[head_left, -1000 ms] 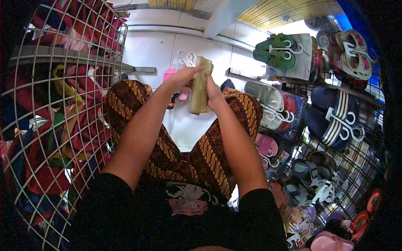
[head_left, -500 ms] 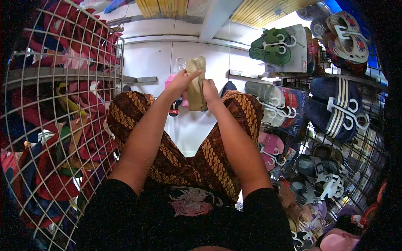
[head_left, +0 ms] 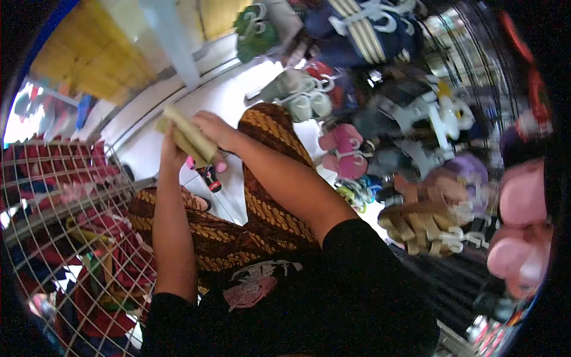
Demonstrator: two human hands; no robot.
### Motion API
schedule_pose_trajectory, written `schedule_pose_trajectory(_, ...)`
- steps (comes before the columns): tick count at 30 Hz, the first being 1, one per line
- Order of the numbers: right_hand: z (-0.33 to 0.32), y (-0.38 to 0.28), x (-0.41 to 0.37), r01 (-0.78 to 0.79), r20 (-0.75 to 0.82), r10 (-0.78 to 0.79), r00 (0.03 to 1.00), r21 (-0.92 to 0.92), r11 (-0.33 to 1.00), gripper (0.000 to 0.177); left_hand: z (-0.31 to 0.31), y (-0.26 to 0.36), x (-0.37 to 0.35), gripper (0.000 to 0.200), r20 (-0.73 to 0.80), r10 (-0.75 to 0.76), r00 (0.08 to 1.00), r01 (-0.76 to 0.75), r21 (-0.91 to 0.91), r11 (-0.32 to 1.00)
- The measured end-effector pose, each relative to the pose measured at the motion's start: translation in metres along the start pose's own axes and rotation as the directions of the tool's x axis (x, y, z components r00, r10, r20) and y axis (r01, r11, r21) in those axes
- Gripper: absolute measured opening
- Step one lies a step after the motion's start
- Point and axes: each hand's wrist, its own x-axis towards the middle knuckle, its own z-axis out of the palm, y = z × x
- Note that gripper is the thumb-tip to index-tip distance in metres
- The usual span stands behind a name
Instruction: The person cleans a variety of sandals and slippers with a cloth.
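Observation:
A folded khaki cloth (head_left: 189,135), blurred by motion, is held between my two hands over the floor. My left hand (head_left: 171,147) is closed around its near left side. On the other side, my right hand (head_left: 213,127) grips the cloth's right edge, with its fingers partly hidden. Just below the cloth, a black sandal (head_left: 209,178) with a red label lies on the white tiles (head_left: 229,199), beside a pink one (head_left: 220,163). My patterned trouser legs (head_left: 276,149) are spread on either side.
A wire grid (head_left: 65,238) with red and dark items behind it stands on my left. Racks on my right carry hung footwear: navy striped slides (head_left: 363,30), pink sandals (head_left: 345,152), brown sandals (head_left: 416,229). Yellow slatted panels (head_left: 89,47) are ahead.
My view has turned to the right and tilted, so more of the right-hand racks shows. Both hands still hold the cloth, which now slants and has its folds spread a little.

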Motion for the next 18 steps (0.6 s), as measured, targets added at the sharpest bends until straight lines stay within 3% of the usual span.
schedule_pose_trajectory(2,0.003,-0.026,-0.026,-0.097,0.072,0.105,0.992,-0.113,0.989,0.024,-0.014,0.002,0.002,0.062,0.046,0.049,0.998,-0.049,-0.017,0.999)
schedule_pose_trajectory(3,0.004,-0.04,-0.049,0.112,0.028,-0.108,0.994,-0.313,0.943,0.022,-0.009,0.005,-0.005,0.066,0.055,0.017,0.998,-0.012,-0.091,0.996)
schedule_pose_trajectory(4,0.001,-0.049,-0.066,0.179,-0.021,-0.202,0.979,-0.375,0.91,0.021,-0.001,0.009,-0.012,0.07,0.064,-0.013,0.998,0.024,-0.17,0.985)
schedule_pose_trajectory(6,-0.012,-0.058,-0.102,0.279,-0.091,-0.378,0.921,-0.521,0.807,0.019,-0.002,0.009,-0.017,0.053,0.062,-0.035,0.997,0.045,-0.178,0.983)
schedule_pose_trajectory(8,-0.043,-0.065,-0.144,0.376,-0.191,-0.597,0.779,-0.619,0.689,0.015,-0.017,0.01,-0.015,0.042,0.115,-0.048,0.992,0.066,-0.165,0.984)
schedule_pose_trajectory(10,-0.071,-0.067,-0.193,0.27,-0.434,-0.573,0.695,-0.581,0.768,0.011,-0.015,0.012,-0.021,0.039,0.153,-0.051,0.987,0.082,-0.205,0.975)
schedule_pose_trajectory(11,-0.08,-0.069,-0.217,0.226,-0.548,-0.557,0.624,-0.555,0.8,0.008,-0.016,0.013,-0.024,0.039,0.146,-0.037,0.989,0.065,-0.194,0.979)
schedule_pose_trajectory(12,-0.106,-0.059,-0.238,0.115,-0.567,-0.641,0.517,-0.697,0.708,0.008,-0.015,0.015,-0.026,0.04,0.137,-0.022,0.99,0.047,-0.178,0.983)
schedule_pose_trajectory(13,-0.143,-0.029,-0.249,0.1,-0.666,-0.595,0.45,-0.624,0.775,0.007,-0.013,0.016,-0.027,0.041,0.08,-0.019,0.997,0.033,-0.177,0.984)
schedule_pose_trajectory(14,-0.187,0.001,-0.263,0.041,-0.598,-0.725,0.341,-0.761,0.647,0.012,-0.013,0.018,-0.028,0.041,0.084,-0.012,0.996,0.026,-0.171,0.985)
schedule_pose_trajectory(16,-0.191,-0.024,-0.298,-0.16,-0.706,-0.687,0.17,-0.708,0.688,0.019,-0.011,0.017,-0.03,0.041,0.092,0.0,0.996,0.016,-0.168,0.986)
schedule_pose_trajectory(18,-0.233,-0.004,-0.311,-0.371,-0.631,-0.774,0.055,-0.733,0.571,0.023,-0.011,0.014,-0.03,0.042,0.127,0.0,0.992,0.017,-0.128,0.992)
